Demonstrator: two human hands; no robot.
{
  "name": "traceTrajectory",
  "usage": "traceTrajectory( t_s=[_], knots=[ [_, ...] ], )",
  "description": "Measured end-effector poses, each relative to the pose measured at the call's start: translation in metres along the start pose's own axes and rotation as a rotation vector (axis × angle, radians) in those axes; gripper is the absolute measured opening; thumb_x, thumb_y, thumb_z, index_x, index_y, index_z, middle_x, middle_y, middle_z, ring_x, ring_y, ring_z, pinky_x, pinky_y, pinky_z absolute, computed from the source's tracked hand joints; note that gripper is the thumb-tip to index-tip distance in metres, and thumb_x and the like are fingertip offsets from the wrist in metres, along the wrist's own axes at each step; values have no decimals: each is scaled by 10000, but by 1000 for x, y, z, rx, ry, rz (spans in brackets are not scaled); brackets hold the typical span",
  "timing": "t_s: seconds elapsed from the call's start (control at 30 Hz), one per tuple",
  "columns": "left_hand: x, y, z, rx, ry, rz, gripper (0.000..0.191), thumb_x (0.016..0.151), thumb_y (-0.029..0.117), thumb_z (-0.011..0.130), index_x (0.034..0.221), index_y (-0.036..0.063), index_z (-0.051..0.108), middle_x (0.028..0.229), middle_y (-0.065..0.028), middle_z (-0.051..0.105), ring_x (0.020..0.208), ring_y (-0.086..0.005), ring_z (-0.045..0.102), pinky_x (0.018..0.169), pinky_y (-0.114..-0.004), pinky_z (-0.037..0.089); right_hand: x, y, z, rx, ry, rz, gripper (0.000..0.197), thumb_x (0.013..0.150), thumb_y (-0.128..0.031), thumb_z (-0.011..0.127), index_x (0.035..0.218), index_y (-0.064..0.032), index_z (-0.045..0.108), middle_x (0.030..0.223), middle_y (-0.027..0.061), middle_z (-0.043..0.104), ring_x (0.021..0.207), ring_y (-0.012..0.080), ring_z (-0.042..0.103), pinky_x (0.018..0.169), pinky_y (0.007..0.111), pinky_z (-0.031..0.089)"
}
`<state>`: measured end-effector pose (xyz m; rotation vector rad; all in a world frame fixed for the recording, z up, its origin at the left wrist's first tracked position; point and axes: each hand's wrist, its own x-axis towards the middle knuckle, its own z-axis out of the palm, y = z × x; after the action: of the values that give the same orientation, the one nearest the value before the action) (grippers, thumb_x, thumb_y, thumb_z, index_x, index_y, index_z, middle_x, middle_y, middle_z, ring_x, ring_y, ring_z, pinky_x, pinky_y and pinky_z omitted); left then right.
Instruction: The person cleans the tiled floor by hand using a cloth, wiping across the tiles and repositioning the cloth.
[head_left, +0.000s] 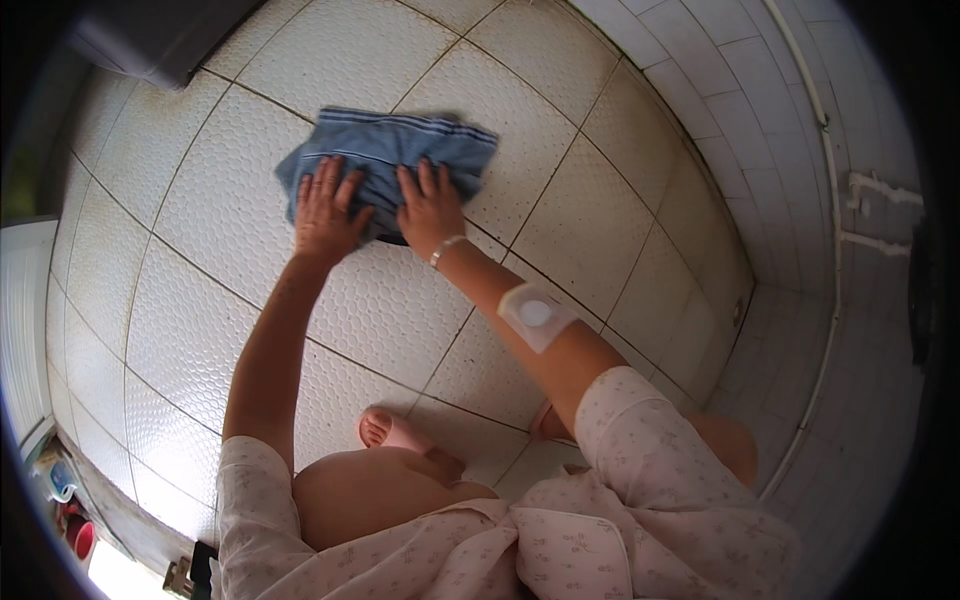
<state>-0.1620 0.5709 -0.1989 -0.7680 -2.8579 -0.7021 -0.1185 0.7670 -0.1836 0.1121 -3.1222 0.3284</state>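
A blue-grey cloth (397, 139) with dark and white stripes along its far edge lies bunched on the textured floor tiles. My left hand (328, 214) rests on its left half, palm down, fingers spread and pointing away from me. On the right half lies my right hand (433, 210), also palm down, wearing a pale bracelet (446, 250) at the wrist. Both hands press on the cloth from above; what is under the palms is hidden. Between the wrists, a small dark edge (393, 240) shows beneath the cloth, too little to name.
White tiled floor (390, 307) with dark grout surrounds the cloth. A dark grey object (161, 45) stands at the upper left. Tiled wall (720, 75) and a white pipe (832, 195) run along the right. My feet in pink slippers (401, 435) are below. A red container (80, 536) sits lower left.
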Motion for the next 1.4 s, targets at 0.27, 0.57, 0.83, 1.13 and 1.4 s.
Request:
traceTrajectory(
  t_s=[0.27,0.57,0.83,1.13,1.4],
  knots=[
    [-80,61,-13,-11,-298,50,677,839,316,726,1433,82,501,1583,-271,293,1502,-441,210,1194,-618,167,-89,1,-22,74,-121,-162,644,855,-201,656,1465,-98,474,1561,191,346,1457,442,279,1189,494,307],
    [-92,195,41,-239,-601,799,732,807,442,741,1459,210,503,1573,-190,353,1504,-382,235,1206,-577,173,-324,60,-66,-67,-398,419,694,915,-311,593,1494,10,386,1517,258,356,1451,460,271,1171,524,314],
    [-31,114,25,-136,-392,398,822,754,436,786,1480,207,477,1603,-159,319,1498,-354,262,1208,-556,196,-174,58,-30,-47,-119,307,729,859,-300,629,1497,-28,401,1529,246,356,1406,503,307,1114,571,333],
    [-88,48,8,44,-91,-46,844,781,380,794,1519,193,430,1616,-216,262,1509,-424,194,1188,-622,155,-57,1,5,110,28,-110,591,838,-169,634,1423,-203,552,1547,194,372,1426,490,305,1125,559,335],
    [-198,128,-18,-134,-519,328,797,802,536,717,1505,277,444,1564,-205,358,1505,-413,222,1180,-639,174,-253,28,-53,93,-301,-147,573,887,-214,638,1439,-122,516,1562,162,357,1439,430,330,1146,535,348]
  ],
)
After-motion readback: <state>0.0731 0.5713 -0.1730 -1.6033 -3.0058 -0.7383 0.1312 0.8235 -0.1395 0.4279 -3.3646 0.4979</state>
